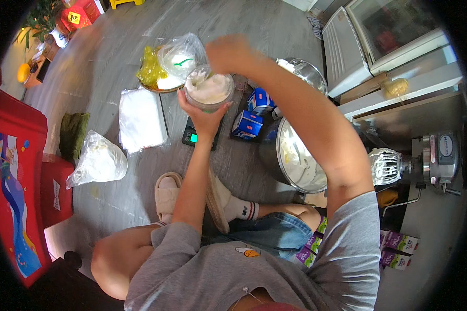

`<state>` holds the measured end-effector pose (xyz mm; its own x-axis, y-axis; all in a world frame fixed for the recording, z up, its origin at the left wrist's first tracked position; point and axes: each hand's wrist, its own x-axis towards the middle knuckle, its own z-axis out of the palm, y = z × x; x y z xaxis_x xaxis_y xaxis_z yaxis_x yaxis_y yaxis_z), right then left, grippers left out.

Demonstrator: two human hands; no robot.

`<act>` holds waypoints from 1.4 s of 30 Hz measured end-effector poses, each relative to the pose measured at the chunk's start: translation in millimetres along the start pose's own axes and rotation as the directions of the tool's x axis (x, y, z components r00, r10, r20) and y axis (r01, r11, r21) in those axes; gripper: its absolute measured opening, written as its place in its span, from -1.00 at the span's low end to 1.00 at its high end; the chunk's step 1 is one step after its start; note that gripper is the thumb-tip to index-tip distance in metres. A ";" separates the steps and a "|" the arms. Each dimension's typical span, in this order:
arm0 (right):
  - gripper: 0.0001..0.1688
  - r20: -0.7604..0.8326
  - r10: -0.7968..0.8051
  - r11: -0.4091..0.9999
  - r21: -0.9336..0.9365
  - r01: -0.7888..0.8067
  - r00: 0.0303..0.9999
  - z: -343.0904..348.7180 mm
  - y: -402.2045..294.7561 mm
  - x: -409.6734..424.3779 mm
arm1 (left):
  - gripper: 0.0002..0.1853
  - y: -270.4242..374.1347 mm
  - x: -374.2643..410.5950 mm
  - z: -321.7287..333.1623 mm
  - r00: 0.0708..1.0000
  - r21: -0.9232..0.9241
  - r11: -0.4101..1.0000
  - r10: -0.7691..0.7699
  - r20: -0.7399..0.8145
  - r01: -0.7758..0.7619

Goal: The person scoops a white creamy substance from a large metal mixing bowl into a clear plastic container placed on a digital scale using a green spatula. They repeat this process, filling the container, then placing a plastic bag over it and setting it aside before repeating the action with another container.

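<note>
My left hand [204,116] holds a clear plastic tub of white cream [210,91] from the near side, above a black digital scale [188,137] with a lit green display. Blurred, my right hand [227,52] is raised at the tub's far rim; its fingers look curled, and whether it holds something cannot be told. Just left of the tub, a clear plastic bag with a green tie [183,58] and a yellow plastic bag [151,68] sit on a round tray [161,91]. A steel mixing bowl of cream [301,163] stands to the right, partly behind my right arm.
Blue cartons [248,124] stand between scale and bowl. A stack of clear plastic bags [142,120] and a bag of white cream [99,159] lie on the floor at left. A cream-coated whisk [385,166] juts from the mixer [441,159] at right. Another steel bowl [311,74] stands farther back.
</note>
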<state>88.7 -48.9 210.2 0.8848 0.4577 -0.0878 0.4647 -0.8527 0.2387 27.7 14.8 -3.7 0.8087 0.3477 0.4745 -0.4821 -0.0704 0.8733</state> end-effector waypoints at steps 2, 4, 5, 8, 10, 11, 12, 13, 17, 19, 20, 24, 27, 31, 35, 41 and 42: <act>-0.83 0.020 0.014 1.000 0.019 -0.014 1.000 -46.5 -11.7 -9.9 | 0.30 -0.9 3.1 -6.3 1.000 0.035 0.999 0.000 -0.007 0.000; -0.85 -0.130 -0.033 0.997 0.062 0.042 0.991 -46.0 -23.1 -34.0 | 0.29 -8.2 6.2 -13.1 1.000 0.076 0.997 0.018 -0.014 -0.017; -0.85 -0.286 -0.072 0.991 0.090 0.102 0.955 -34.3 -26.5 -51.8 | 0.29 -12.5 6.4 -13.8 1.000 0.093 0.995 0.021 -0.016 -0.019; -0.81 -0.280 0.060 0.998 -0.005 -0.063 0.958 -24.1 -68.7 -106.8 | 0.27 -25.7 8.0 -8.1 0.997 -0.056 0.997 -0.052 -0.062 0.049; -0.80 -0.290 0.090 0.983 -0.127 -0.132 0.953 14.8 -75.1 -119.7 | 0.26 -15.7 4.2 -1.5 0.998 -0.013 0.999 -0.046 -0.052 0.046; -0.79 -0.315 0.048 0.982 -0.161 -0.103 0.948 36.2 -72.4 -124.8 | 0.26 -10.2 3.4 -0.5 0.999 0.045 0.999 -0.027 -0.041 0.029; -0.79 -0.340 0.002 0.979 -0.192 -0.072 0.940 48.0 -69.8 -128.6 | 0.26 -10.5 3.1 -0.5 0.999 0.043 0.999 -0.014 -0.041 0.015; -0.78 -0.347 -0.071 0.980 -0.197 0.001 0.935 51.1 -63.4 -126.3 | 0.26 -12.4 4.6 -2.4 0.999 0.047 0.999 0.003 -0.038 -0.001; -0.82 -0.271 -0.276 0.959 -0.149 0.243 0.922 60.8 -24.5 -78.5 | 0.26 -16.9 7.0 -3.9 0.996 0.123 0.990 0.077 -0.039 -0.072; -0.87 -0.233 -0.359 0.932 -0.135 0.335 0.904 57.4 -19.2 -46.9 | 0.26 -15.0 7.8 -8.9 0.999 0.129 0.990 0.053 0.008 -0.054; -0.88 -0.222 -0.402 0.914 -0.154 0.375 0.888 48.0 -19.6 -34.9 | 0.27 -11.6 7.7 -7.9 0.999 0.127 0.991 0.042 0.025 -0.045; -0.84 -0.166 -0.382 0.910 -0.242 0.338 0.909 0.3 -21.6 -22.9 | 0.30 -3.6 8.9 -2.2 0.998 0.143 0.988 0.060 0.007 -0.060; -0.75 -0.392 -0.283 0.955 -0.201 0.218 0.876 -21.9 -13.5 -75.3 | 0.29 -8.6 5.1 -8.1 0.998 0.144 0.988 0.053 -0.020 -0.050; -0.79 -0.293 0.222 0.972 -0.010 -0.235 0.930 -20.8 -34.7 -140.2 | 0.27 -6.5 5.7 -13.9 1.000 0.148 0.989 -0.006 -0.019 0.009; -0.82 -0.277 0.354 0.927 -0.027 -0.375 0.893 51.6 -58.8 -151.3 | 0.26 -2.5 -1.6 0.2 0.999 0.066 0.997 -0.038 -0.009 0.039; -0.82 -0.206 0.106 0.983 0.169 -0.071 0.973 58.0 -40.2 -87.5 | 0.27 -10.7 5.7 -6.5 0.999 0.098 0.995 0.039 -0.030 -0.036; -0.84 -0.157 0.089 0.985 0.159 -0.064 0.984 57.3 -34.1 -69.1 | 0.28 -12.4 7.6 -9.8 0.999 0.093 0.995 0.033 -0.039 -0.029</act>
<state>13.6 -65.9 152.8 0.9062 0.4140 0.0864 0.4071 -0.9093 0.0866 36.5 27.4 -12.1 0.7783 0.3817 0.4985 -0.4722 -0.1673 0.8655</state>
